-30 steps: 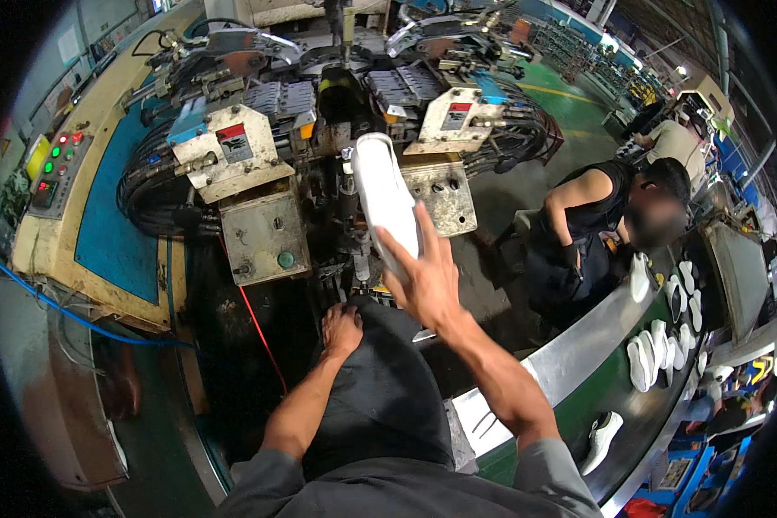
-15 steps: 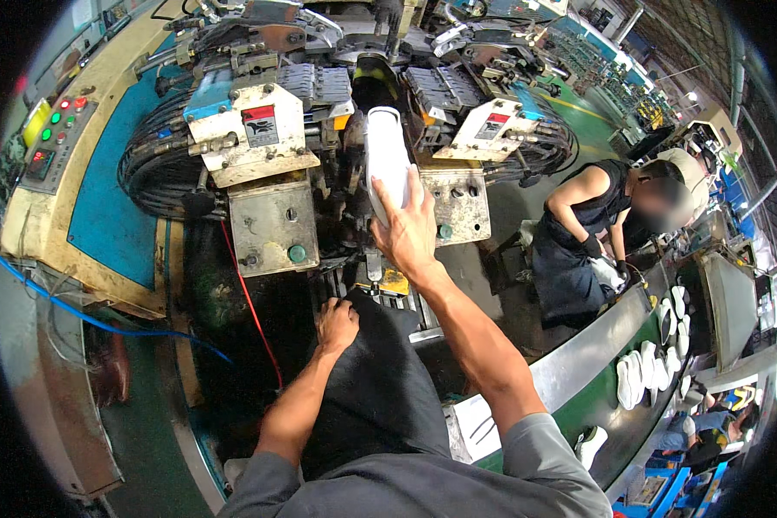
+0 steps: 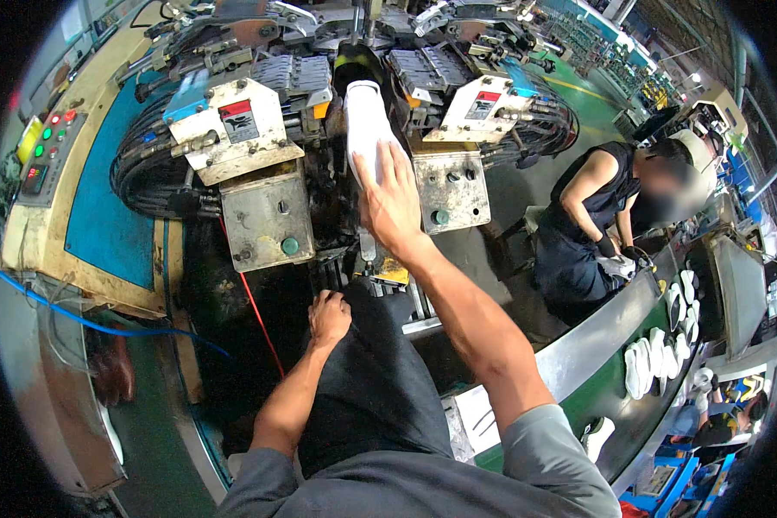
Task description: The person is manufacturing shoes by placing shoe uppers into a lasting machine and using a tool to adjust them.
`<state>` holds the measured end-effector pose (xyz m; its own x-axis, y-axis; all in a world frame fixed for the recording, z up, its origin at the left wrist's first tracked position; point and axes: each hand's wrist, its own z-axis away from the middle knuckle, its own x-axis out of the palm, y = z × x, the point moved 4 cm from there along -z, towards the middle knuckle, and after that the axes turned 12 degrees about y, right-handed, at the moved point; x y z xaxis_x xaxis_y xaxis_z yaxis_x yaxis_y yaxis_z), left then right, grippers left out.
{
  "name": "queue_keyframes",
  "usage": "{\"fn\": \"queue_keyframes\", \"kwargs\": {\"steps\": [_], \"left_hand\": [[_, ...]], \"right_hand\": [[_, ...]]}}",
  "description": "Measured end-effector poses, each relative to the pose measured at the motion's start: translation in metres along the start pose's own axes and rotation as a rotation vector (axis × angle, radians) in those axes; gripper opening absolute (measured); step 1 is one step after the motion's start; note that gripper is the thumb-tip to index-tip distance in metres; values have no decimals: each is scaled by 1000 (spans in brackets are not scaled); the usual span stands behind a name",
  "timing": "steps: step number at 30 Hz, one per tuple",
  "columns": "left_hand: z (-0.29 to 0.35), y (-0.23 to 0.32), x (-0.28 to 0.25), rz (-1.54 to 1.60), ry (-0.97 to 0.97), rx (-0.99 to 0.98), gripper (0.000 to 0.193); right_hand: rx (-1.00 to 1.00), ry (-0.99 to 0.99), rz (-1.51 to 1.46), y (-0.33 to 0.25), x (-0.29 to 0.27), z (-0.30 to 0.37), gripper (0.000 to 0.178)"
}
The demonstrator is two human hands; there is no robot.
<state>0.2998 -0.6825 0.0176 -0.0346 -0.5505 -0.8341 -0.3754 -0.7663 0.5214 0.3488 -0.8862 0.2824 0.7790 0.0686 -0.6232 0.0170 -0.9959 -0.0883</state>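
Observation:
A white shoe upper lies lengthwise at the middle of a large machine, its narrow far end near a dark opening. My right hand rests on its near part, palm down. The fingers are stretched along the white surface, and the thumb lies near its left edge. Below and to the left, my left hand sits at my knee in dark trousers. Its fingers are curled in, with nothing visible in them.
Metal plates with green buttons flank the upper. A control panel stands left; a blue hose crosses below it. At right a co-worker bends over a white piece beside a green conveyor bearing several white shoes.
My right hand's fingers have straightened and shifted over the upper. The view has turned slightly, moving the machine leftward in the picture. My left hand stays at my knee.

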Motion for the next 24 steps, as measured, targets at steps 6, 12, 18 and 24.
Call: {"fn": "queue_keyframes", "kwargs": {"steps": [6,12,18,24], "left_hand": [[-5,8,-4,29,-53,-29,27],[-11,0,2,16,-28,-44,28],[-13,-4,1,20,-52,-9,27],[-18,4,8,-10,-22,68,26]], "right_hand": [[-48,18,81,31,48,-63,60],[-82,43,134,45,80,-106,66],[-74,136,56,37,64,-118,48],[-86,130,159,40,67,-134,59]]}}
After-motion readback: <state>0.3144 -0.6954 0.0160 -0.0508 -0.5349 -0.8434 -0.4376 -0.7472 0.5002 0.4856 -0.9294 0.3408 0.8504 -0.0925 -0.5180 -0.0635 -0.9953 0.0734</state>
